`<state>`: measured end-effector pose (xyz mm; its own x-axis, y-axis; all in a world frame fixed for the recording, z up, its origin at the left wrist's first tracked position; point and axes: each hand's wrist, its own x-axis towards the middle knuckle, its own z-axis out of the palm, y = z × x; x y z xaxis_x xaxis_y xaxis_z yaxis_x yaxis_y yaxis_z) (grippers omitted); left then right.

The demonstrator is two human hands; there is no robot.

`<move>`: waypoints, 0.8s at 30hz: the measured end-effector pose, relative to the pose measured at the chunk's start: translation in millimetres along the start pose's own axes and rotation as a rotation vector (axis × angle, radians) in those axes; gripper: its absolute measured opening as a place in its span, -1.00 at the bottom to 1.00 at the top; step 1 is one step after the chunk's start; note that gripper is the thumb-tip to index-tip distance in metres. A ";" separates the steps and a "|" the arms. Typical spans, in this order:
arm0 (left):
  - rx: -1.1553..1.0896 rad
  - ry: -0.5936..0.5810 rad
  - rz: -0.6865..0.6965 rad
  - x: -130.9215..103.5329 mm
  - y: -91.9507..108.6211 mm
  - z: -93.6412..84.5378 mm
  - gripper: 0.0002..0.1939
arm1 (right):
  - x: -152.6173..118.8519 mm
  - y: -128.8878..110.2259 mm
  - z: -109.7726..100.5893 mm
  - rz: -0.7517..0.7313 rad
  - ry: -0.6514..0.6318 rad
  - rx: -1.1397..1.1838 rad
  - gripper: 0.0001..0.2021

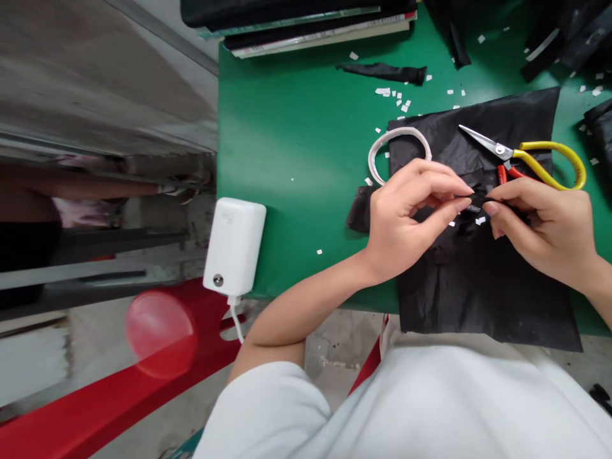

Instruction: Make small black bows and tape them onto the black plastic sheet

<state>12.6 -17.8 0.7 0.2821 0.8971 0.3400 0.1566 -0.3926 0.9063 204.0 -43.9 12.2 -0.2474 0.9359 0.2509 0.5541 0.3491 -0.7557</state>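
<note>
Over a black fabric sheet [488, 287], my left hand [406, 213] and my right hand [545, 223] face each other, fingertips almost meeting. Both pinch a small strip of black fabric [477, 199], stretched between thumbs and forefingers. Just behind my left hand lies a roll of white tape [375, 153], partly covered by it. Scissors with yellow handles [530, 159] rest beyond my right hand, blades pointing left. A red-handled tool [502, 173] shows in part beneath them. To the left of my left wrist, a dark folded piece of fabric [358, 210] sticks out.
A white power bank [235, 245] with a cable sits at the green table's [287, 127] left edge. Books [325, 35] lie at the back, near a black strip [382, 72]. Small white paper bits [399, 101] are scattered about. A red plastic chair [119, 395] stands lower left.
</note>
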 end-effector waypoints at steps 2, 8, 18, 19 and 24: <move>-0.041 0.004 -0.011 -0.9 0.0 1.1 -0.96 | -1.2 -1.3 0.6 0.084 -0.012 0.093 -0.95; -0.176 0.010 -0.122 -0.3 2.1 3.3 -0.91 | -2.0 -2.2 2.0 0.235 -0.003 0.252 -0.93; -0.386 -0.062 -0.388 -4.4 -0.4 9.2 -0.83 | -3.7 -5.8 11.8 0.327 0.084 0.440 -0.94; -0.407 -0.074 -0.418 -4.7 -0.6 9.5 -0.76 | -4.3 -5.8 13.3 0.339 0.083 0.464 -0.94; -0.516 -0.056 -0.525 -6.1 -1.2 13.5 -0.60 | -7.7 -3.9 20.3 0.361 0.054 0.538 -0.91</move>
<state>23.5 -25.5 -5.9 0.3429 0.9235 -0.1718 -0.1769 0.2431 0.9537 187.7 -53.4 0.9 -0.0717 0.9958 -0.0562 0.1157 -0.0477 -0.9921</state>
